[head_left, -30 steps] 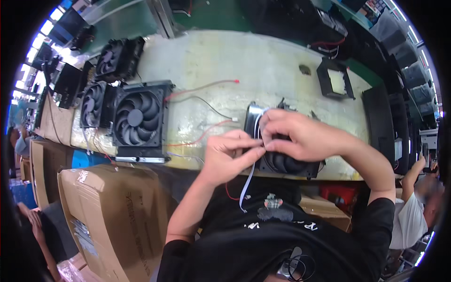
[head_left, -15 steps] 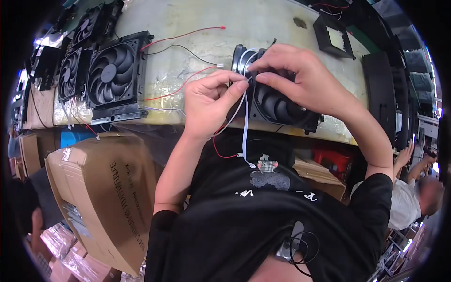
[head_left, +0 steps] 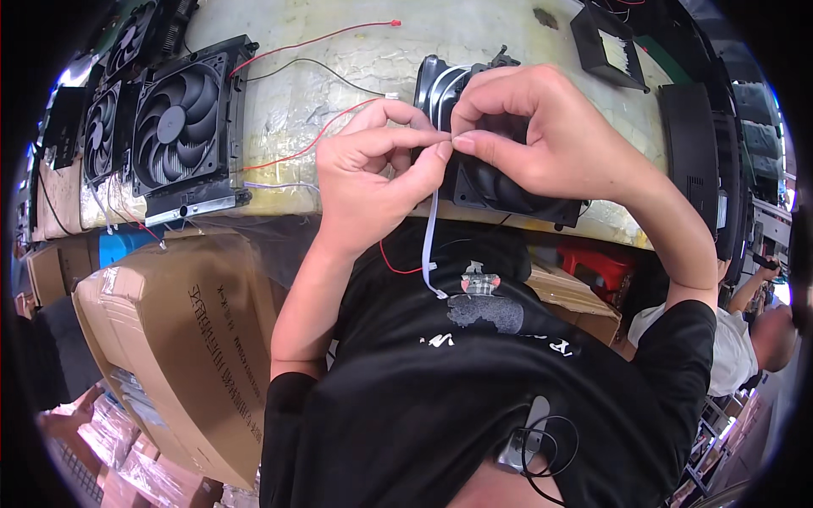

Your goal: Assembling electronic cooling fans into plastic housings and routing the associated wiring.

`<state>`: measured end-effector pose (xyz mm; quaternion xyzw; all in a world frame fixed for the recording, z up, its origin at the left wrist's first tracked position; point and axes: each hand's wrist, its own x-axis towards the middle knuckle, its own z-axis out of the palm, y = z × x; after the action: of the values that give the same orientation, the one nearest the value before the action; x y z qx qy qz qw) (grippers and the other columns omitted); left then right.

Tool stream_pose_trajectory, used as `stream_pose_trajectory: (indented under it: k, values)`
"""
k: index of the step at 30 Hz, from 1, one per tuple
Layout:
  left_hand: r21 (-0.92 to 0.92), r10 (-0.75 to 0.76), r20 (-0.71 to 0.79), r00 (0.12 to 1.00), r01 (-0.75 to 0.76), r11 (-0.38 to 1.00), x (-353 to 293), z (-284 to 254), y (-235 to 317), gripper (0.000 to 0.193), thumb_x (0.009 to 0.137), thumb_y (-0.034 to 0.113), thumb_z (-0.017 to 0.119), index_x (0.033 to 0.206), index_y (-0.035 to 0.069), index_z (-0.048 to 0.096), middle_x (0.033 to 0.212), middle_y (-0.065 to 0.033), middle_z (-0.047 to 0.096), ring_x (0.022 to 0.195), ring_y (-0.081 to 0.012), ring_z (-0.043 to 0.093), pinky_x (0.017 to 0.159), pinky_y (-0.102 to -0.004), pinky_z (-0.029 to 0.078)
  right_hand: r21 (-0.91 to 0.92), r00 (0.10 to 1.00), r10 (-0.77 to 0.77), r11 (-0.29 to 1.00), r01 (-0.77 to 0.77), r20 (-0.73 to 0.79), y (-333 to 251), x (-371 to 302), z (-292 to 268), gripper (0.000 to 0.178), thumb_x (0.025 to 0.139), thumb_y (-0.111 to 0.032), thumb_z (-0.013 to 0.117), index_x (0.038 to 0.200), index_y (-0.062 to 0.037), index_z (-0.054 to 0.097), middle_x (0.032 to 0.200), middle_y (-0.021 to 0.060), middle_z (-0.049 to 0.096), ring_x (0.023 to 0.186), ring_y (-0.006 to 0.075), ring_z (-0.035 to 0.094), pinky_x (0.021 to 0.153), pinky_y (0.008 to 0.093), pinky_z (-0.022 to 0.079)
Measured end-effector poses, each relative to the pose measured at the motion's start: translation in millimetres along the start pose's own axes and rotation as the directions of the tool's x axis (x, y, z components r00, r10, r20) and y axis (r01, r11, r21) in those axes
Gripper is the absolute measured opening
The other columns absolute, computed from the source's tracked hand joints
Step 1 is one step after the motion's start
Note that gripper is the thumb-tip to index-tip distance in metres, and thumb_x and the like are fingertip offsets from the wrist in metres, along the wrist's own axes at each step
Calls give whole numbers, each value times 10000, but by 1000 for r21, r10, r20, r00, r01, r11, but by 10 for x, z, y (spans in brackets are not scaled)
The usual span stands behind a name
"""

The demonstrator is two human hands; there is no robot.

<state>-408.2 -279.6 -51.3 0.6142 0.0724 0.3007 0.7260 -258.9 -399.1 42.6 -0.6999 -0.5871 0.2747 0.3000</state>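
Observation:
My left hand [head_left: 373, 173] and my right hand [head_left: 559, 140] meet at their fingertips over a black cooling fan unit [head_left: 487, 188] at the table's near edge. Each hand pinches with thumb and forefinger. Whatever lies between the tips is too small to make out. White wires [head_left: 438, 97] run over the unit's left end and pass behind my left fingertips. Below them a flat pale ribbon cable [head_left: 430, 229] hangs over the edge, ending in a small white connector. Beside it dangles a thin red wire [head_left: 398, 269]. My right hand hides much of the fan.
More black fan units [head_left: 174, 125] stand at the left, trailing red and black wires [head_left: 318, 71] across the table [head_left: 279, 110]. A black open box [head_left: 607, 51] sits at the back right. Below the left edge stands a large cardboard carton [head_left: 169, 339]. A person in white [head_left: 737, 351] is at far right.
My fingertips have come together, closing the small gap between the hands. The view has shifted slightly, and the hanging ribbon cable has swung a little to the left.

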Motion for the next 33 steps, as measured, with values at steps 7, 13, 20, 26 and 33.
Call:
stream_pose_trajectory:
  k: [7,13,20,26,33]
  values:
    - [294,166,34,986,-169,941,29,-45,-79,132,719,-54,728,832,13,739,869,-23,613,573,-4,482,515,-153,368,216,997,38,975,-52,66,-1,-67,68,104,817,-67,659,796,3,585,739,52,560,684,152,502,645,273,405]
    - [69,118,-43,992,-115,991,-12,14,-157,212,720,-102,698,889,16,750,895,-13,594,585,-6,474,520,-158,370,220,985,-149,967,127,88,81,-158,124,115,813,-124,675,775,-48,598,767,20,584,730,163,507,775,311,398]
    - [162,171,-26,985,-165,973,-57,5,-180,233,738,-136,644,890,0,754,921,-29,600,637,-8,522,515,-161,389,317,986,-155,939,130,54,135,-162,152,114,815,-118,677,774,-38,605,762,26,577,733,165,512,773,305,407]
    - [141,132,-42,990,-125,982,-26,18,-211,199,779,-143,627,914,-42,733,967,-52,597,706,-48,573,578,-162,449,330,967,-94,928,171,-239,138,-269,121,51,856,-40,673,868,-1,642,823,45,625,803,133,577,754,270,453]
    - [189,191,-3,982,-187,964,-72,-6,-252,215,830,-152,611,1016,-73,682,1077,-117,551,804,-87,587,662,-186,481,-150,734,264,883,-445,-626,961,-1559,-97,667,756,-298,785,1338,-83,539,1283,109,567,1201,251,526,1047,376,370]
